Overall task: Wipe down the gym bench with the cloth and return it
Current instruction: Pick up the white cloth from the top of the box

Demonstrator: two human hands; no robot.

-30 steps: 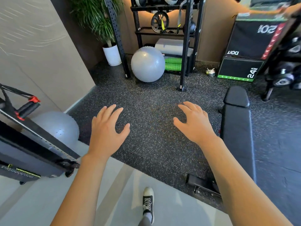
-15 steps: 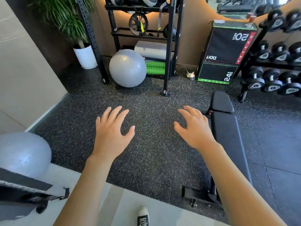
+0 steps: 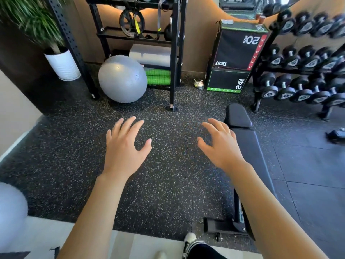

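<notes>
A black padded gym bench (image 3: 248,146) lies flat on the speckled rubber floor, right of centre, running away from me. My left hand (image 3: 125,148) hovers palm down over the bare floor, fingers spread and holding nothing. My right hand (image 3: 220,144) hovers the same way at the bench's left edge, fingers spread and empty. A small crumpled pale object (image 3: 198,84) lies on the floor by the far wall; I cannot tell whether it is the cloth.
A grey exercise ball (image 3: 122,79) sits under a black storage rack (image 3: 174,53). Stacked black plyo boxes (image 3: 235,58) stand at the back, a dumbbell rack (image 3: 306,71) on the right, a potted plant (image 3: 62,64) at the left. Another grey ball (image 3: 9,212) is near left.
The view has swung right and moved forward: the dumbbell rack has come into sight and the left-hand machine has left the frame. Both hands stay spread and empty.
</notes>
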